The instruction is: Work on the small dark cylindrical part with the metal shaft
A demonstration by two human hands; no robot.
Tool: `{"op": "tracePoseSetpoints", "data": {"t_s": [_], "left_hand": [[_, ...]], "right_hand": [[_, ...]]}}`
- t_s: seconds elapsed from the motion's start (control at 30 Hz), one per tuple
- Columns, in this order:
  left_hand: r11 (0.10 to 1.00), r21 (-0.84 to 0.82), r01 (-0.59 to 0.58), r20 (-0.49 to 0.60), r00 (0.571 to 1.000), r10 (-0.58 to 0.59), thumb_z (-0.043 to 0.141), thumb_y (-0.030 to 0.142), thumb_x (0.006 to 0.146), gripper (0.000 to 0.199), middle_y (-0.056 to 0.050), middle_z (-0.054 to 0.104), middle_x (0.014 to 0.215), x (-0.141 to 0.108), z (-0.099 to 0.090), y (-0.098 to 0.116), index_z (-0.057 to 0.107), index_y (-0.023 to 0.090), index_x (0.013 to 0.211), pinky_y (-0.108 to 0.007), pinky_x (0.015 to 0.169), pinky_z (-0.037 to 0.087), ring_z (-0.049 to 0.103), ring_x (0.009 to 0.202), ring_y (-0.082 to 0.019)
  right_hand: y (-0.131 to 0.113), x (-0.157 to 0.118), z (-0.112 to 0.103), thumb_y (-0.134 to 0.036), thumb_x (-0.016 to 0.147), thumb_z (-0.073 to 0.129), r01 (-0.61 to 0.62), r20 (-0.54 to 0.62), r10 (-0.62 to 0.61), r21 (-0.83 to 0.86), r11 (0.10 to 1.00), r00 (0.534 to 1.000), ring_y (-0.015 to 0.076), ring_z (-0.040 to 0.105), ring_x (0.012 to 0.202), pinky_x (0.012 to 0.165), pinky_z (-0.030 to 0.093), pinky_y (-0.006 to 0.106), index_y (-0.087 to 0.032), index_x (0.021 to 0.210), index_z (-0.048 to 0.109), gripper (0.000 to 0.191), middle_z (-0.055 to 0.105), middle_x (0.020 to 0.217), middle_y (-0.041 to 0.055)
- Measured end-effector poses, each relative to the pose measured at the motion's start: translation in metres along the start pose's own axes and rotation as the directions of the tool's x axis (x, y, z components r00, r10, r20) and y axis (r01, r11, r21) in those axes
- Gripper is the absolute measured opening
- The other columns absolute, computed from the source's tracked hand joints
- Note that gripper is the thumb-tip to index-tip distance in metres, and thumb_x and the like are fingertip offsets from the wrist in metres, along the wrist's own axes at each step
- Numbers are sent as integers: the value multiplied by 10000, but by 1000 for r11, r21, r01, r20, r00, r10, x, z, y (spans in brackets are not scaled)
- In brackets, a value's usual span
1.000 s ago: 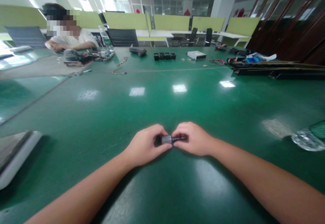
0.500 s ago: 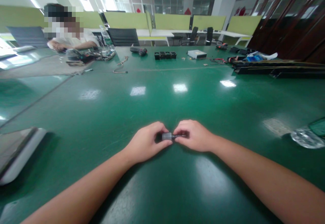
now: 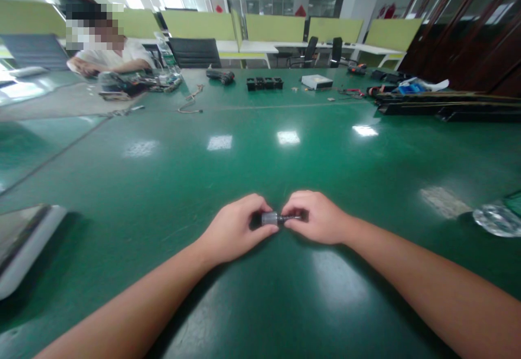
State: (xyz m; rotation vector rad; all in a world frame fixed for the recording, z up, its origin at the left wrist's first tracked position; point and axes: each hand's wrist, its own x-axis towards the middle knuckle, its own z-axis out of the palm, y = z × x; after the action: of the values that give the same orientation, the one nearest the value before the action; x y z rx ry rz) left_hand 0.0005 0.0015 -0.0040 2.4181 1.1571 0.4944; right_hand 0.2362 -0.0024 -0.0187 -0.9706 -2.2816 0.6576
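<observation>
My left hand (image 3: pixel 240 227) is curled around a small grey cylinder (image 3: pixel 269 218), with thumb and fingers on either side of it. From the cylinder's right end sticks out a thin dark ribbed shaft (image 3: pixel 281 219), lying about level. My right hand (image 3: pixel 315 216) pinches this shaft between thumb and fingertips. Part of the cylinder's left end is hidden inside my left hand, and the exact kind of part is too small to tell. Both hands are low over the green table (image 3: pixel 260 169), near its middle.
At left lies a flat white-edged device (image 3: pixel 30 253). A clear glass object (image 3: pixel 496 220) stands at the right. Far back are a black slotted block (image 3: pixel 264 83), a white box (image 3: pixel 316 81), a cable (image 3: pixel 190 101) and long black strips (image 3: pixel 443 106). Another person (image 3: pixel 109 57) sits back left.
My right hand has shifted slightly right along the shaft, so a bit more of it shows between the hands. The whole view has moved a little; the left hand's hold is the same.
</observation>
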Motion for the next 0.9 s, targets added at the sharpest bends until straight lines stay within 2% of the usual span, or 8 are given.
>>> {"op": "tracePoseSetpoints", "data": {"t_s": [0.27, 0.67, 0.9], "left_hand": [[1000, -2, -8, 2, 1000, 8, 653, 446, 857, 263, -10, 648, 868, 0, -1, 1, 637, 206, 962, -291, 710, 462, 589, 746, -168], [1000, 19, -10, 2, 1000, 10, 664, 449, 844, 271, -5, 633, 826, 0, -2, 1, 636, 202, 950, -278, 674, 453, 571, 705, -161], [1000, 3, -6, 6, 1000, 6, 663, 443, 848, 261, -6, 631, 824, 0, -2, 1, 635, 199, 938, -278, 678, 449, 561, 692, -156]], "right_hand": [[-1, 0, 0, -191, 785, 747, 13, 3, -13, -9, 1000, 1000, 149, 589, 754, 720, 431, 271, -171, 873, 703, 101, 669, 807, 18], [4, -3, -2, -185, 767, 726, 7, -14, -8, -107, 994, 1000, 149, 582, 743, 759, 402, 301, -186, 847, 677, 94, 656, 793, 3], [5, -5, -6, -167, 763, 714, 5, -13, -6, -96, 995, 1000, 138, 569, 704, 754, 401, 297, -182, 827, 666, 82, 632, 751, -9]]}}
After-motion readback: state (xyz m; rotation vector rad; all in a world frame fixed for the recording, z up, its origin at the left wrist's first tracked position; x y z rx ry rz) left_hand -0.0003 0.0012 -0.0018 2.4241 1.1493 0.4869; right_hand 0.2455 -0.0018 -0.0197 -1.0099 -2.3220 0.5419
